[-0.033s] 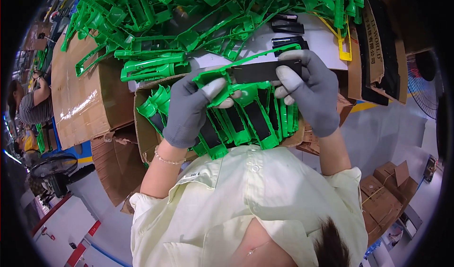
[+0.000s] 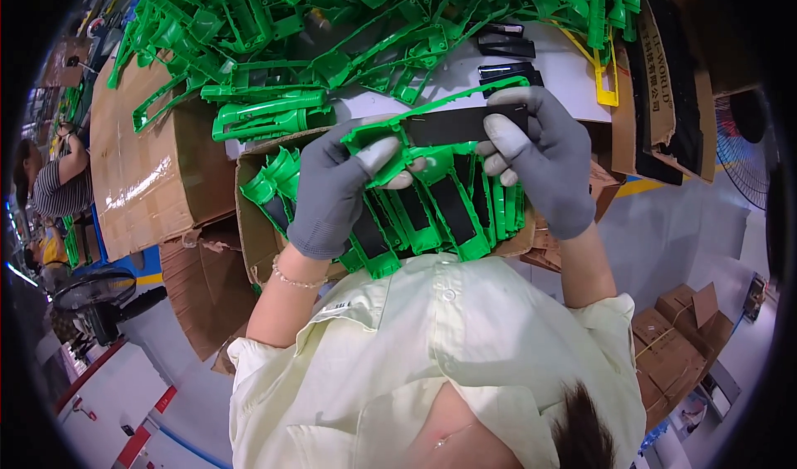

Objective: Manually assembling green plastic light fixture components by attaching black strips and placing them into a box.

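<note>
My left hand (image 2: 332, 187), in a grey glove with pale fingertips, grips the broad end of a green plastic housing (image 2: 387, 139). Between the fingers and thumb of my right hand (image 2: 552, 162), gloved the same way, is the far end of a flat black panel (image 2: 448, 126). The panel lies lengthwise along the housing's long thin arm, its left end meeting the broad end. Whether it is seated there I cannot tell. Beneath both hands, a cardboard box (image 2: 247, 241) holds several green housings (image 2: 422, 230) with black panels in them.
A large heap of green plastic parts (image 2: 274, 29) covers the white table (image 2: 573, 62). Several black pieces (image 2: 506, 47) lie near a yellow frame (image 2: 606, 79). Cardboard boxes (image 2: 145, 153) stand at left, more (image 2: 677, 344) at lower right. A fan (image 2: 100, 303) and another person (image 2: 62, 178) are far left.
My right hand and the black panel have shifted very slightly left, toward the housing's broad end. Both hands keep their hold.
</note>
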`<control>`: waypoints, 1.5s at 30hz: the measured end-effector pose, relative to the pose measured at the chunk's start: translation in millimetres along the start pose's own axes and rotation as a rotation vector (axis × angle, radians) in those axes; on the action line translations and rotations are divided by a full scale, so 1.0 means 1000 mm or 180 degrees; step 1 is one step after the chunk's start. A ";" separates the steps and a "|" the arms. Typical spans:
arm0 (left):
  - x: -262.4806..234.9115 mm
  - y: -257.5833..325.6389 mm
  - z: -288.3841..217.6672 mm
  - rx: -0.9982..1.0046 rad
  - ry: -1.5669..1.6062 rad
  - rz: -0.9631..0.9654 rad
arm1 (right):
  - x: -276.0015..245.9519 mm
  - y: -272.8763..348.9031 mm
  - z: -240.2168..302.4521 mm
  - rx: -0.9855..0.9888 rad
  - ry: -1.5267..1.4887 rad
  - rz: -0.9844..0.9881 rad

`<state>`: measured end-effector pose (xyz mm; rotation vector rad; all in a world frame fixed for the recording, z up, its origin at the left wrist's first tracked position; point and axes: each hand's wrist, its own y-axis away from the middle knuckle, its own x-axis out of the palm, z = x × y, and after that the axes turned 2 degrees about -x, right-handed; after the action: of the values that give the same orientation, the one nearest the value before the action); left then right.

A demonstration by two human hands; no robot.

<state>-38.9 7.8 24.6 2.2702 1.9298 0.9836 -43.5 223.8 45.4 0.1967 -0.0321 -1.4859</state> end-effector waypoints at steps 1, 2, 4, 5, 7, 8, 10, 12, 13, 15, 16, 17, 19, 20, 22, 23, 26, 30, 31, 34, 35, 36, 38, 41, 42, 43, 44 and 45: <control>0.000 0.001 0.001 -0.0003 0.0002 -0.0005 | 0.000 0.000 0.001 0.0211 0.0021 0.0013; 0.000 0.001 0.002 -0.0039 0.0000 0.0007 | 0.001 -0.001 0.000 0.0215 0.0022 0.0017; 0.002 0.002 0.003 -0.0118 0.0013 0.0022 | 0.000 -0.001 -0.002 0.0247 0.0196 0.0107; 0.003 0.002 0.003 -0.0125 0.0017 0.0024 | 0.000 0.001 -0.001 0.0254 0.0199 0.0104; 0.004 0.004 0.005 -0.0204 -0.0031 -0.0033 | 0.001 0.004 0.002 0.0135 0.0454 0.0163; 0.005 0.005 0.006 -0.0213 -0.0029 -0.0044 | 0.002 0.005 0.002 0.0146 0.0451 0.0171; 0.006 0.008 0.008 -0.0186 -0.0104 -0.0039 | 0.002 0.007 0.003 0.0217 0.0346 0.0270; 0.008 0.008 0.009 -0.0197 -0.0183 -0.0097 | 0.001 0.007 -0.001 0.0270 0.0418 0.0300; 0.008 0.008 0.010 -0.0193 -0.0262 -0.0163 | 0.001 0.006 -0.004 0.0309 0.0492 0.0344; 0.011 0.010 0.008 -0.0203 -0.0443 -0.0199 | 0.000 0.007 -0.014 -0.0094 0.0952 0.0303; 0.013 0.010 0.006 -0.0213 -0.0622 -0.0236 | 0.000 0.006 -0.018 -0.0499 0.1411 0.0266; 0.013 0.011 0.004 -0.0223 -0.0618 -0.0240 | -0.001 0.008 -0.015 -0.0489 0.1411 0.0270; 0.009 0.014 -0.003 -0.0008 -0.0884 -0.0118 | -0.002 0.014 -0.007 -0.1040 0.2252 -0.0753; 0.005 0.016 -0.003 -0.0113 -0.0819 -0.0023 | 0.002 0.011 -0.009 -0.1036 0.2250 -0.0759; 0.003 0.022 -0.003 -0.0133 -0.0895 -0.0057 | 0.015 0.003 -0.018 -0.1225 0.0852 -0.0942; 0.001 0.026 -0.002 -0.0150 -0.0965 -0.0100 | 0.012 0.005 -0.021 -0.1230 0.0824 -0.0899; -0.006 0.030 -0.001 -0.0249 -0.0977 -0.0155 | 0.000 0.017 -0.034 0.0012 0.0561 0.0549; -0.012 0.038 -0.007 -0.0216 -0.1091 -0.0193 | 0.015 0.025 -0.036 -0.0448 0.0905 0.0279; -0.013 0.039 -0.011 -0.0266 -0.1235 -0.0154 | 0.019 0.025 -0.039 -0.0458 0.0874 0.0342; -0.026 0.047 -0.045 -0.0395 -0.1463 -0.0094 | 0.031 0.022 -0.038 -0.0320 0.0636 0.0450; -0.036 0.054 -0.059 -0.0381 -0.1629 0.0028 | 0.032 0.022 -0.029 -0.0113 0.0474 0.0406; -0.052 0.060 -0.071 -0.0134 -0.1859 -0.0219 | 0.033 0.024 -0.025 0.0098 0.0318 0.0353; -0.092 0.074 -0.102 -0.0262 -0.2404 -0.0607 | 0.021 0.026 -0.030 0.0035 0.0903 0.0370; -0.142 0.081 -0.130 -0.1002 -0.2978 -0.0628 | 0.015 0.029 -0.039 -0.0055 0.1719 0.0465; -0.155 0.071 -0.126 -0.1354 -0.3203 -0.0406 | 0.014 0.033 -0.047 -0.0185 0.2046 0.0700; -0.160 0.065 -0.120 -0.1345 -0.3218 -0.0412 | 0.014 0.038 -0.052 -0.0330 0.2354 0.0975; -0.164 0.057 -0.109 -0.1545 -0.3435 -0.0405 | 0.017 0.042 -0.057 -0.0550 0.2476 0.0915; -0.164 0.052 -0.099 -0.1745 -0.3652 -0.0400 | 0.021 0.042 -0.054 -0.0565 0.2467 0.0905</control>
<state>-45.9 -188.6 50.4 1.6968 1.0839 0.0512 7.5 212.5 -3.7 0.5857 0.6667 -1.0453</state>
